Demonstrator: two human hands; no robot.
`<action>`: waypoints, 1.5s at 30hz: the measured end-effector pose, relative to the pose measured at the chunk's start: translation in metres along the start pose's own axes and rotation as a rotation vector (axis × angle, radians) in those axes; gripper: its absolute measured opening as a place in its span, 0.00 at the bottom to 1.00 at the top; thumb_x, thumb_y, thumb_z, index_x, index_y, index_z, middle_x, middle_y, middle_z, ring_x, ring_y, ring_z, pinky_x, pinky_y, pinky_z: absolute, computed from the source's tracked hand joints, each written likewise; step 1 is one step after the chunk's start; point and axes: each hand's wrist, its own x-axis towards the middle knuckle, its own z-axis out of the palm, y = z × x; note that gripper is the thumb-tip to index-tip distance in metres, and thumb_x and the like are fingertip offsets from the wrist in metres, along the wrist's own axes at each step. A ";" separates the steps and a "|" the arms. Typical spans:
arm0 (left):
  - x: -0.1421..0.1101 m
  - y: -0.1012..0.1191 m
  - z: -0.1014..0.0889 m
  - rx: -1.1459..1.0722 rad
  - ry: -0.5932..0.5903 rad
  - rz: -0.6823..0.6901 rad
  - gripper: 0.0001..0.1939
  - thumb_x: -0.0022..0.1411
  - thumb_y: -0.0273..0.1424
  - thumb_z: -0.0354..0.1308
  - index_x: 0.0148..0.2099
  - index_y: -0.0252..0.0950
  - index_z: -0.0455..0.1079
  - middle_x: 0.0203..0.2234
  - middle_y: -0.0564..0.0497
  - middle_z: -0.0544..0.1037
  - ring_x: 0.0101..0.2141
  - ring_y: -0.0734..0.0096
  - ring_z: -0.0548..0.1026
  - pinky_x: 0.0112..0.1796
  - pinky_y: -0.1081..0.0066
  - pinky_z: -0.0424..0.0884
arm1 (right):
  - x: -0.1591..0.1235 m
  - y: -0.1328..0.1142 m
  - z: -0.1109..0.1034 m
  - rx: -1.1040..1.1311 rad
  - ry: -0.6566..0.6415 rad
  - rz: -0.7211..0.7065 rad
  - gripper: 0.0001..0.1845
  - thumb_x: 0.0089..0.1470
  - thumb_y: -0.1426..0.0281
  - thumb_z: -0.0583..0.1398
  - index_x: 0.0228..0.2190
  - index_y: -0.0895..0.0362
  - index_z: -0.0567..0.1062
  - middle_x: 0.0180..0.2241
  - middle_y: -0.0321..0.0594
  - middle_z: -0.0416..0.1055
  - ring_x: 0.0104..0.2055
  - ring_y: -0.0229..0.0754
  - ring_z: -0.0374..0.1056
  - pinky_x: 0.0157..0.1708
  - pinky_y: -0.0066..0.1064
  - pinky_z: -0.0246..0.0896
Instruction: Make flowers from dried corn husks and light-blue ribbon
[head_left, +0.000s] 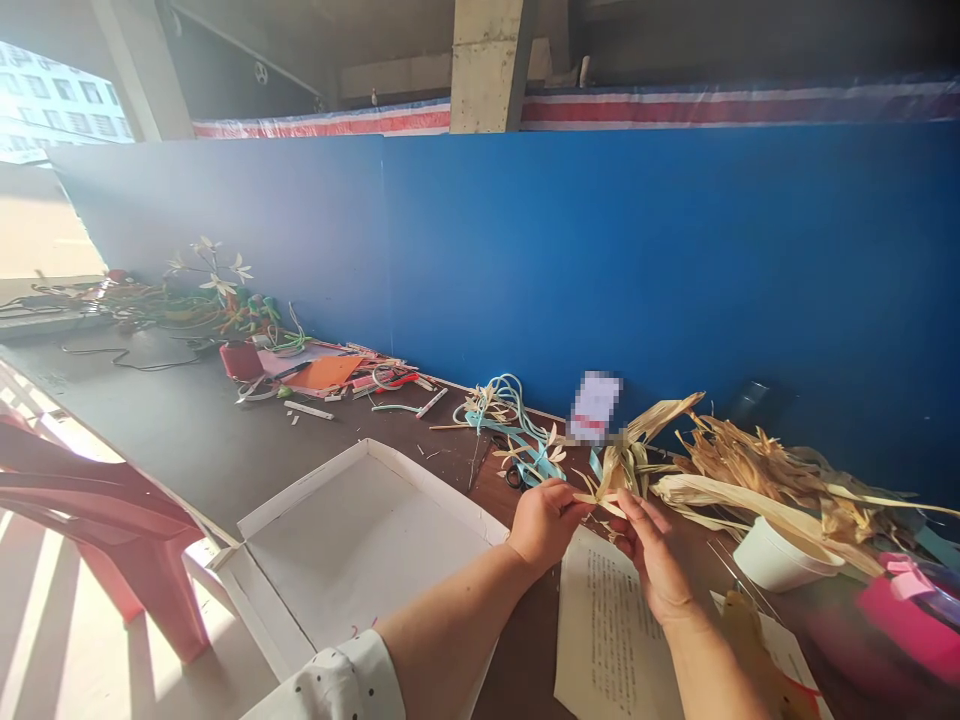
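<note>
Between my two hands a narrow strip of pale dried corn husk (598, 499) is stretched over the table. My left hand (546, 525) pinches its left end, with the thumb and fingers pressed together. At the other end my right hand (646, 545) grips the strip between thumb and fingers. Just behind the hands lies a larger piece of corn husk (619, 462). To the right is a heap of dry brown husks (757, 465). A printed sheet (600, 640) lies below the right hand.
A shallow white box lid (300, 520) lies to the left. On the right stands a white cup (784, 560). Blue-green cords (510, 395), scissors (514, 476) and coloured paper (326, 373) line the back by a blue panel (637, 250). A red plastic chair (142, 540) stands left.
</note>
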 end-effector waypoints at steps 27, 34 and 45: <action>0.000 0.000 0.002 -0.132 -0.037 -0.126 0.07 0.56 0.33 0.59 0.31 0.35 0.77 0.23 0.52 0.75 0.27 0.75 0.71 0.31 0.76 0.68 | -0.004 0.010 0.008 0.156 -0.005 0.088 0.13 0.37 0.62 0.70 0.27 0.54 0.77 0.20 0.28 0.66 0.20 0.29 0.54 0.17 0.19 0.50; 0.000 -0.005 0.006 -0.200 -0.037 -0.230 0.09 0.54 0.34 0.61 0.31 0.34 0.77 0.22 0.51 0.74 0.25 0.76 0.69 0.28 0.76 0.67 | -0.006 0.004 0.006 0.250 -0.017 0.105 0.15 0.37 0.65 0.71 0.30 0.54 0.77 0.25 0.29 0.68 0.23 0.28 0.58 0.18 0.16 0.55; 0.002 -0.001 0.008 -0.601 -0.133 -0.417 0.23 0.45 0.47 0.65 0.31 0.29 0.75 0.19 0.51 0.72 0.21 0.78 0.67 0.26 0.74 0.67 | -0.005 0.009 0.005 0.216 -0.044 0.139 0.13 0.38 0.64 0.71 0.28 0.56 0.77 0.24 0.31 0.68 0.23 0.28 0.58 0.18 0.16 0.55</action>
